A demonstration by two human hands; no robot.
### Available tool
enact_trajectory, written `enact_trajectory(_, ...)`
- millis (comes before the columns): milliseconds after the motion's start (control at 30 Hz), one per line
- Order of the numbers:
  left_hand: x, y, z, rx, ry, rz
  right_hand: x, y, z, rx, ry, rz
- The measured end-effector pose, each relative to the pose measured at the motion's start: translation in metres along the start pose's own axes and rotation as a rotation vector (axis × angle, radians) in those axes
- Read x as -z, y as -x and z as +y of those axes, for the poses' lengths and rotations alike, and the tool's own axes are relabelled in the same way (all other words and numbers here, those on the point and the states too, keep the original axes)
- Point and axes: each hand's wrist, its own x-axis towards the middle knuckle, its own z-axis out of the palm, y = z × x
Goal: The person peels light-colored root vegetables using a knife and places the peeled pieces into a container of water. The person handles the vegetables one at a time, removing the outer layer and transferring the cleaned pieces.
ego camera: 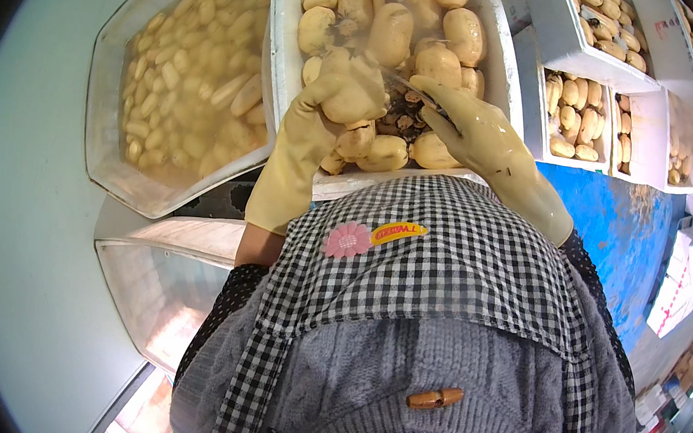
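My left hand [300, 137], in a pale yellow rubber glove, grips a cream lotus root section [362, 108] over a white foam box [507, 55]. My right hand [482, 120], gloved the same way, is closed around a thin metal blade, seemingly a knife [413, 89]. Its tip points towards the held root; whether the two touch is unclear. Several thick lotus root sections [392, 32] lie in the box beneath and beyond both hands. Dark cut-off root ends [405, 109] are gathered between the hands. The knife's handle is hidden inside the right glove.
Left of the box stands a large whitish tub [98, 143] with many lotus roots [170, 74] in cloudy water. An angular container [141, 276] sits below it. Stacked foam boxes [546, 120] of lotus roots stand at right, by a blue floor covering [606, 240].
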Motion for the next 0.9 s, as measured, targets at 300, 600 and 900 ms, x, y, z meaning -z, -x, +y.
enact_trajectory(300,0.002,0.008,0.007,0.087,-0.035,0.023,-0.013,-0.003,0.016,-0.053,0.362,-0.099)
enact_trajectory(600,0.013,0.008,-0.021,0.073,-0.218,-0.084,-0.035,-0.017,0.024,-0.620,-0.812,-0.214)
enact_trajectory(900,-0.021,-0.005,-0.021,-0.184,-0.139,-0.042,-0.035,-0.019,0.002,-0.823,-1.381,-0.232)
